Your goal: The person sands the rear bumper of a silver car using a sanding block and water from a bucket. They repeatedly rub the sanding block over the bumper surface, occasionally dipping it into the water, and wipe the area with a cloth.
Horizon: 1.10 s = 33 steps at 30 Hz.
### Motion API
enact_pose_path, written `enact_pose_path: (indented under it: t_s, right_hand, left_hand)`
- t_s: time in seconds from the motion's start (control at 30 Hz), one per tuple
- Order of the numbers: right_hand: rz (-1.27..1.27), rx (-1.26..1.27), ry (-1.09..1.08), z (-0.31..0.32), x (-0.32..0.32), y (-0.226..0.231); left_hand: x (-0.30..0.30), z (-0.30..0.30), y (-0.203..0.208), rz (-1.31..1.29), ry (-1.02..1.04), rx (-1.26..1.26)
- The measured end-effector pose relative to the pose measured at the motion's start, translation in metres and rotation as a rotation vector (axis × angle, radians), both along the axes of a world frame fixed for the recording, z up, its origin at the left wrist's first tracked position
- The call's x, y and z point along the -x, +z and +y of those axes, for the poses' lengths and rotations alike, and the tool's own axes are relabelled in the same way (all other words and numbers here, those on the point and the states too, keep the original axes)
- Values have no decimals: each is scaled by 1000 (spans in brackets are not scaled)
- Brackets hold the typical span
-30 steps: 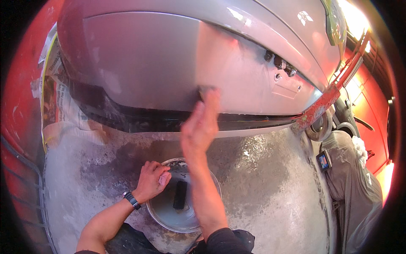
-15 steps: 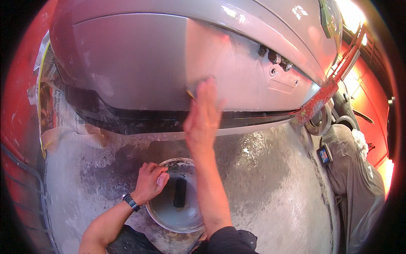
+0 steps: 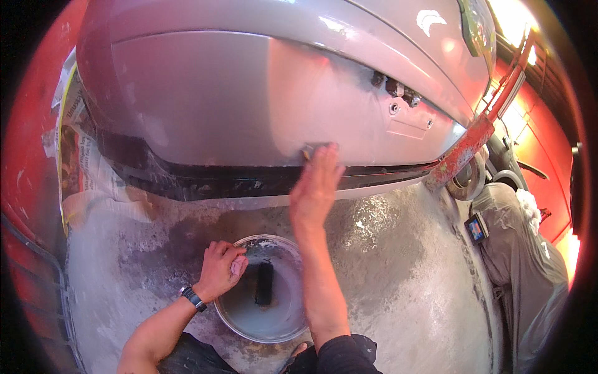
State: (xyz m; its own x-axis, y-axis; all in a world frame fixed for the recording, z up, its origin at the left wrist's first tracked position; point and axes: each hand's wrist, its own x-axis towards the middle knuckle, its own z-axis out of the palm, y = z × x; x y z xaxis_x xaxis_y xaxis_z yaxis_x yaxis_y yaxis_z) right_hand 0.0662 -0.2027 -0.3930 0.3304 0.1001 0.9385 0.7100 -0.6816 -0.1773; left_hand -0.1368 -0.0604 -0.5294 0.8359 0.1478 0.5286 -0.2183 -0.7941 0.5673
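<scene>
Lower and rightward, our right hand [image 3: 316, 182] has slid, fingers close together, gripping a dark piece [image 3: 307, 153] low on the grey panel [image 3: 199, 96]; our left hand [image 3: 218, 267] pinches a pink wad [image 3: 237, 265] by the bucket [image 3: 284, 252]. Apparently we're rubbing; continuing needs even pressure.

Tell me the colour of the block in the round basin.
The block is black, best seen in head view.

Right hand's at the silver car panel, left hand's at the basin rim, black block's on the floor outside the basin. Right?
No: the black block lies inside the basin, not outside it, per the head view. Right hand at the silver car panel, left hand at the basin rim: correct.
</scene>
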Motion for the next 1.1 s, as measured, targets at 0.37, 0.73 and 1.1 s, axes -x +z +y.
enact_pose_path:
  t_s: [0.37,0.73,1.1]
  right_hand:
    - [57,-142,72,30,22,12]
    - [-44,-101,248,36,7,28]
    - [-173,268,300,-6,-23,46]
  left_hand:
    - [-3,1,-7,16,-17,-14]
    - [-4,-3,-1,23,-8,-3]
    - [-2,4,1,19,-9,-9]
